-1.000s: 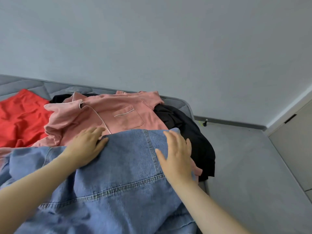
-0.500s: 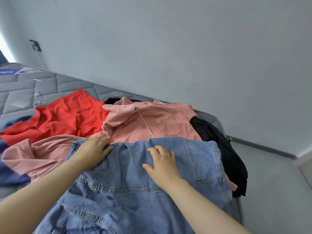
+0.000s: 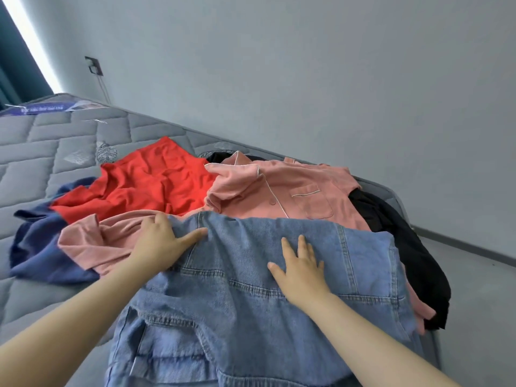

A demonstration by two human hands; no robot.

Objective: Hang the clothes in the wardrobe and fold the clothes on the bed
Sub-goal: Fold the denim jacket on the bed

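Two hands: your left hand [image 3: 159, 244] and right hand [image 3: 300, 268] lie flat, fingers spread.
Denim garment [image 3: 251, 317]: under them, lengthwise away from you, far edge overlapping pink shirt [image 3: 279, 191].

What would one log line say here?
step: smoothing denim garment on bed | left hand: resting at its left edge | right hand: flat on its middle

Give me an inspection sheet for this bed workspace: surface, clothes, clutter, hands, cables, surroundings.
Surface: grey quilted mattress.
Job's things: denim garment spread nearest; pink shirt, red garment, navy garment, black garment lie unfolded beyond it.
Clutter: printed strip at the mattress's far end.
Hands: left hand at the denim's edge, right hand flat on it.
Cables: cable hangs from wall socket.
Surroundings: grey wall, grey floor, curtain at left.
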